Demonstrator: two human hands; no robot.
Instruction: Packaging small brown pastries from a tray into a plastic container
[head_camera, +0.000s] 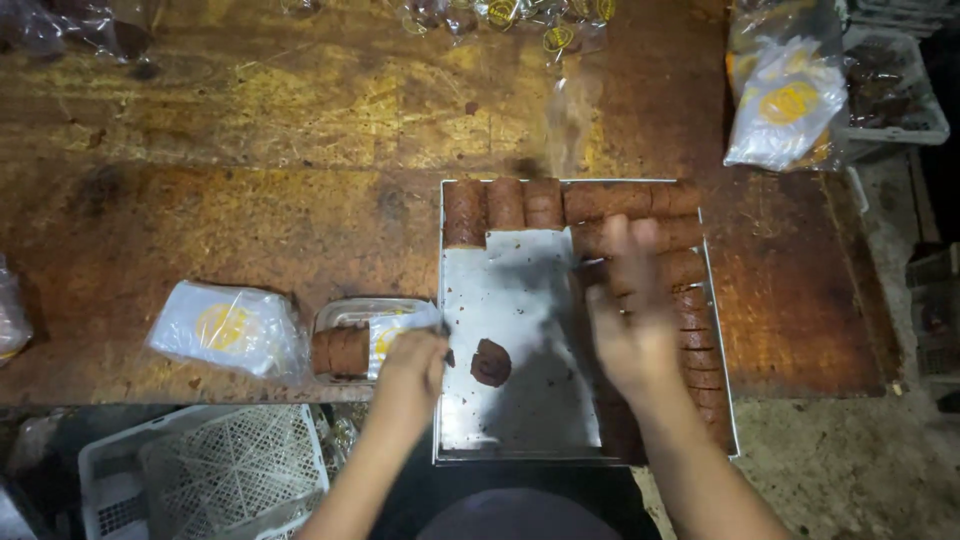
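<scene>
A metal tray lies on a worn wooden table, with brown roll-cake slices lined along its far edge and right side. One round slice lies alone on the tray's bare floor. My left hand grips a clear plastic container just left of the tray; it holds brown slices and is partly wrapped in a bag. My right hand is blurred over the right-hand row of slices, fingers spread; whether it grips one is unclear.
A clear bag with a yellow round print lies left of the container. More such bags sit at the back right beside a white crate. A white lattice basket stands under the table's near edge.
</scene>
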